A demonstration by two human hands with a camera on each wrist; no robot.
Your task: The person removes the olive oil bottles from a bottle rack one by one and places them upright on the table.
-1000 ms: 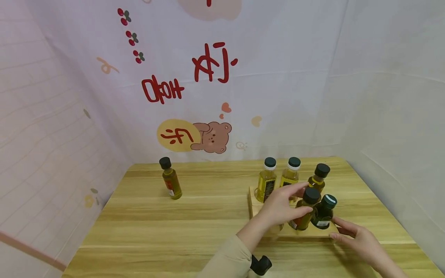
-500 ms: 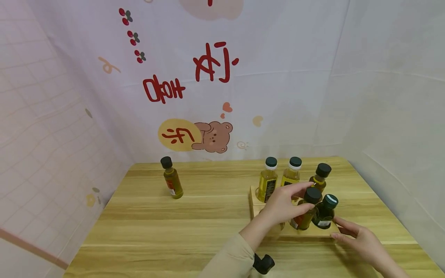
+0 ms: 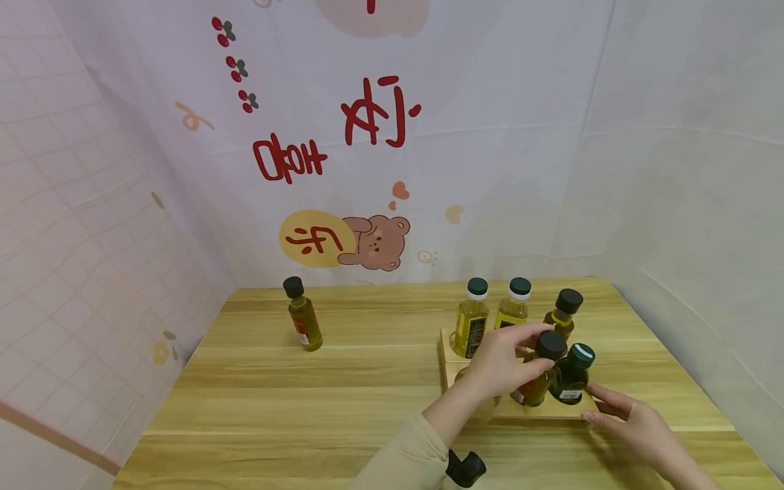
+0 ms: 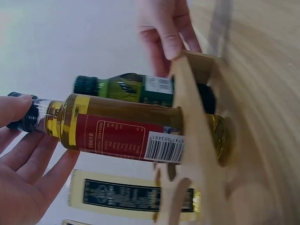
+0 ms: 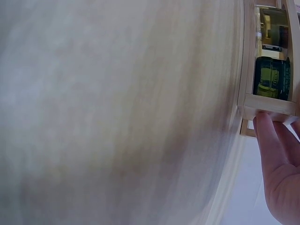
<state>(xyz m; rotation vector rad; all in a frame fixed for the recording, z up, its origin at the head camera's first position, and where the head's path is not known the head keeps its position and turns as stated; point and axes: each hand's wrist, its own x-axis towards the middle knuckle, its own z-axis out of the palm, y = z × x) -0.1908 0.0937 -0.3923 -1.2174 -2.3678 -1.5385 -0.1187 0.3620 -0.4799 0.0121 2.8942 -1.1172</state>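
Note:
My left hand (image 3: 493, 364) holds a brown-yellow oil bottle (image 4: 122, 126) at its black cap and neck. Red-labelled, with a barcode, this bottle stands with its base in the front row of a wooden rack (image 4: 192, 108). In the left wrist view, the thumb lies on the cap and the other fingers spread along the neck. My right hand (image 3: 631, 422) pinches the rack's right end, thumb in front, fingers behind. Beside the held bottle sits a dark green bottle (image 3: 569, 382) in the same row. The left hand and forearm hide part of the rack's left side.
In the rack's back row stand two yellow oil bottles (image 3: 470, 328) with green caps and a black-capped bottle (image 3: 562, 316). Another black-capped bottle (image 3: 305, 323) stands alone on the wooden table (image 3: 257, 408), far left. A printed white cloth (image 3: 502, 170) hangs behind.
The head view has shifted slightly. Both hands, the held bottle and the rack keep practically the same places.

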